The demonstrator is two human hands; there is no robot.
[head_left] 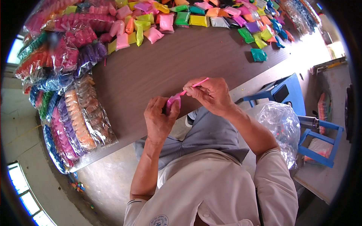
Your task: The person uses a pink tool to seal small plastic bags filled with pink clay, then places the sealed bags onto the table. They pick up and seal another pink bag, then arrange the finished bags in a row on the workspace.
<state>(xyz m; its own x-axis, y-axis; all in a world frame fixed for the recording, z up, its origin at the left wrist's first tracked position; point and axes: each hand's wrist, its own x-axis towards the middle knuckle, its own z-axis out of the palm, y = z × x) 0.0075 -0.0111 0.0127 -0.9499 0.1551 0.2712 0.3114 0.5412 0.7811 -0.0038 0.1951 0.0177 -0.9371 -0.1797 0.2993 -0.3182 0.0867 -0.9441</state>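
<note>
My left hand [160,117] is closed around a small pink packet [173,101], pinching it between thumb and fingers just over the table's near edge. In my right hand [213,94] a thin pink stick [203,80] is pinched between thumb and fingertips. Its lower end comes right up to the top of the pink packet, while the other end points up and to the right. The two hands are close together in front of my lap.
Small coloured packets [182,19] lie heaped along the table's far side. Clear bags of packets [79,111] are stacked at the left. One teal packet [259,55] lies apart on the dark table [151,64]. A clear plastic bag [279,126] and blue metal frame [296,92] stand at right.
</note>
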